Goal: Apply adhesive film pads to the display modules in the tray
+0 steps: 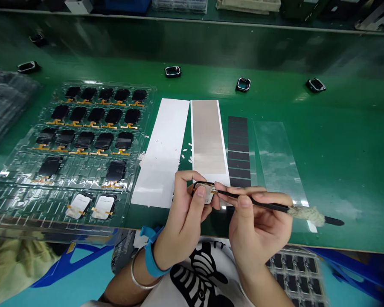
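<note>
Near the table's front edge, my left hand (pixel 187 204) pinches a small display module (pixel 208 194) with a white back and dark rim. My right hand (pixel 259 217) grips a black tweezer-like tool (pixel 272 206) with a fuzzy wrapping near its rear end. The tool's tip touches the module's right side, by a small orange part. Just beyond my hands lie a white sheet (pixel 163 149), a beige-faced sheet (pixel 208 136) and a strip of dark rectangles (pixel 238 145).
A clear plastic tray (pixel 28 164) at left holds several black screens with orange flex cables. A transparent sheet (pixel 277 149) lies at right. Small black frames (pixel 173 71) stand along the back. Stacked trays (pixel 6 102) sit far left; another tray (pixel 296 266) is below the table edge.
</note>
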A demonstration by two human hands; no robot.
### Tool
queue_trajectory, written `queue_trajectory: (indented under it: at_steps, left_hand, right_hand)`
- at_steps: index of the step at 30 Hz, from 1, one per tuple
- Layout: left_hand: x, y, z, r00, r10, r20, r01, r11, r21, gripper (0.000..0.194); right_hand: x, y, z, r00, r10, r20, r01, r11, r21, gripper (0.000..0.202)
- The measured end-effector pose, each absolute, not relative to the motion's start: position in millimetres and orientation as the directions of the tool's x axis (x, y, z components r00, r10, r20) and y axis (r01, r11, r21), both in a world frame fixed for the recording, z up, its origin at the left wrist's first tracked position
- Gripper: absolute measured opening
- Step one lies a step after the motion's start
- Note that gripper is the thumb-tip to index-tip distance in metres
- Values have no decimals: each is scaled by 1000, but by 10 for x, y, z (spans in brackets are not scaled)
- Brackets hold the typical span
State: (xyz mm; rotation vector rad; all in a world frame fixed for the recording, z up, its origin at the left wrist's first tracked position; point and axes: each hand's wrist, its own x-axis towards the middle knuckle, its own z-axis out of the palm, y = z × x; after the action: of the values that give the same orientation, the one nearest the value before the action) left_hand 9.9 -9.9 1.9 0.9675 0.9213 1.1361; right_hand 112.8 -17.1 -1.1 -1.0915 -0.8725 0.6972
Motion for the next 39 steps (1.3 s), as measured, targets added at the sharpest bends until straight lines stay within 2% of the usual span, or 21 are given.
queue_trajectory:
  at_steps: [7, 12, 17, 20, 23, 26, 30, 39]
  left_hand:
    - [115, -103, 10, 168, 985, -44, -290, 92, 952, 5]
    - [106, -102, 13, 117, 992, -35, -218, 60, 974, 4]
    - [82, -107, 14, 134, 990, -33, -77, 44, 996, 16]
    - [58, -133, 15, 261, 963, 65, 49, -80, 996, 12]
    - [25, -163, 40, 431, 896, 110, 258, -239, 936, 13]
    - [15, -173, 67, 562, 819, 113, 400, -389, 830, 13]
    - [54, -148, 73, 617, 771, 159, 458, -515, 725, 7]
    - [111, -89, 105, 669, 725, 161, 530, -618, 581, 7]
  right_hand:
    - [1120, -160, -25, 504, 825, 255, -73, 335, -939, 15]
    - [1166, -188, 15, 518, 836, 183, -151, 300, -942, 13]
    - [1490, -267, 141, 642, 720, 263, 52, 302, -952, 14]
    - [1745, -333, 101, 532, 819, 216, 119, 180, -976, 17]
    - [1914, -399, -6, 387, 909, 152, 180, 88, -980, 14]
    - [1956, -441, -82, 373, 919, 128, 206, 53, -977, 9]
    - [1919, -441, -96, 394, 916, 79, 184, 6, -983, 9]
    - [1893, -425, -73, 419, 904, 85, 178, 10, -984, 10]
